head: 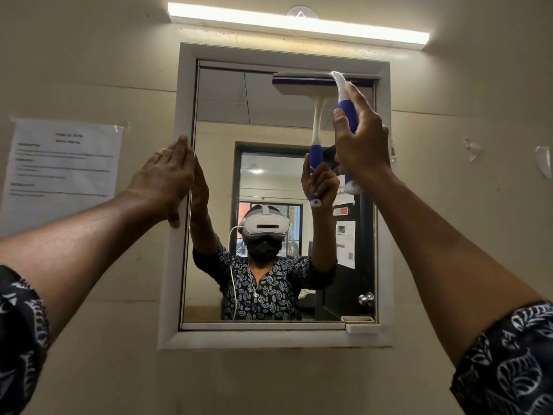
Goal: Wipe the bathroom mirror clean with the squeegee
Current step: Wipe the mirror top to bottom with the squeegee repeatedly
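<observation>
The bathroom mirror (269,133) hangs on the wall in a white frame (182,94). My right hand (360,142) is shut on the blue and white squeegee (344,97), holding its handle upright. The squeegee's blade lies across the glass at the mirror's top right corner. My left hand (164,178) rests flat against the frame's left edge, fingers together and pointing up, holding nothing. The glass reflects me, both raised arms and the squeegee.
A long lit lamp (299,23) runs above the mirror. A printed sheet (62,166) is taped to the wall at left. Bits of tape (543,160) stick to the wall at right. A small white ledge (360,327) sits at the frame's bottom right.
</observation>
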`<action>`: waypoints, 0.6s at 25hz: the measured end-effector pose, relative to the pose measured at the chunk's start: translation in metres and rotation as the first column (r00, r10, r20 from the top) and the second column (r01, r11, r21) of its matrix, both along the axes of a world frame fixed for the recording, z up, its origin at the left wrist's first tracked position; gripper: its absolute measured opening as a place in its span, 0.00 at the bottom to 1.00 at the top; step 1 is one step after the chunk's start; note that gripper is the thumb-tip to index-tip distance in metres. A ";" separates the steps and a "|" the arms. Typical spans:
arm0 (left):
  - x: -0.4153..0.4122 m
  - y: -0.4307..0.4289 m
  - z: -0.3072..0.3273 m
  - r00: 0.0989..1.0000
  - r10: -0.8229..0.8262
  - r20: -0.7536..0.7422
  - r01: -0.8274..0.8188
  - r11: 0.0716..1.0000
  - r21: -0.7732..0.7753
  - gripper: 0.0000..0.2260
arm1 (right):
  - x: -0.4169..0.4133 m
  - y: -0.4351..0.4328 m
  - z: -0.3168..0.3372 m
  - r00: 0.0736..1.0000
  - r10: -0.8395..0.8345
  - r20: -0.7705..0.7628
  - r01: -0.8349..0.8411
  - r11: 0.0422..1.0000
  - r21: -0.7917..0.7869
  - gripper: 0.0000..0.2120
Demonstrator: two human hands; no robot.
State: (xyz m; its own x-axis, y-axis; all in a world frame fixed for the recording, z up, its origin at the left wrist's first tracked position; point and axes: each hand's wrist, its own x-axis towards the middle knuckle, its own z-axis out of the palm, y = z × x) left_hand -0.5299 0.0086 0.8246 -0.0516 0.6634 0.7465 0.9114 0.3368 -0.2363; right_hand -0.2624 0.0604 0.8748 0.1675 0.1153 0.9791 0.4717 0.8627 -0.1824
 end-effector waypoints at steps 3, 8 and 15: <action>0.001 0.000 0.000 1.000 0.005 0.000 -0.005 1.000 -0.004 0.61 | -0.005 -0.001 0.001 0.999 0.030 -0.013 -0.030 1.000 -0.007 0.23; 0.002 -0.001 0.001 1.000 0.020 -0.003 -0.021 1.000 -0.008 0.61 | -0.005 -0.004 0.003 0.996 0.089 0.003 -0.089 0.996 -0.026 0.23; 0.004 -0.003 0.001 1.000 0.028 0.002 -0.028 1.000 -0.013 0.60 | -0.010 -0.008 0.007 0.991 0.137 0.000 -0.137 0.990 -0.023 0.23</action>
State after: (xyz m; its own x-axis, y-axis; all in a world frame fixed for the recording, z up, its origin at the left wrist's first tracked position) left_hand -0.5257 0.0060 0.8255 -0.0721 0.6713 0.7377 0.9024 0.3588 -0.2384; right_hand -0.2728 0.0529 0.8821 0.1470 0.1597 0.9762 0.3497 0.9147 -0.2023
